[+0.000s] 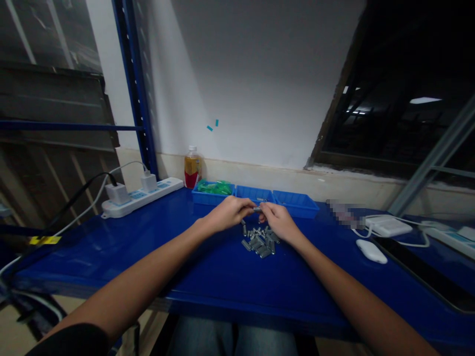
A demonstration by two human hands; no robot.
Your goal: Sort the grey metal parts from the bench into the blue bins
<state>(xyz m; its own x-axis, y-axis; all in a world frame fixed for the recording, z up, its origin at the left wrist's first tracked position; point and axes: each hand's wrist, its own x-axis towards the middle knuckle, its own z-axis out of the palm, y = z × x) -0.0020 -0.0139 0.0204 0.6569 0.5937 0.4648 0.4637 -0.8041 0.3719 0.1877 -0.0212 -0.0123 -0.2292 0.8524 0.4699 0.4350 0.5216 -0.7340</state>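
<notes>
1. Grip: left hand [233, 211] pinched a small metal piece [257, 209] at one end; right hand [278, 220] had thumb and fingertips closed at the other. Exact finger contact too blurred to tell.
2. Where: piece was up off the blue table [222, 282], between the two hands, in front of the middle bin [252, 191] as seen from the head. Loose metal pieces [261, 242] lay scattered below, some partly hidden by the right hand.
3. Drop risk: piece was tiny and looked smooth, held by fingertips only; uneven pressure from either side could have shot it out. Landing among lookalikes, it would have been hard to pick out again.
4. Scatter risk: right hand sat close over the pile; a low wrist sweep could have spread pieces across the slick-looking top.
5. Bin risk: a knuckle bump could have shoved the middle bin or the right bin [302, 211]. Left bin [206, 199] held green bags [218, 188], with the bottle [192, 168] just behind it.
6. Edges: front edge ran well nearer the body than the pile; wall [252, 99] closed off the back behind the bins.
7. Room: open tabletop lay left of the pile, toward the power strip [143, 197], and in front. Right side was tighter: white case [372, 251], dark flat device [423, 274], cables.
</notes>
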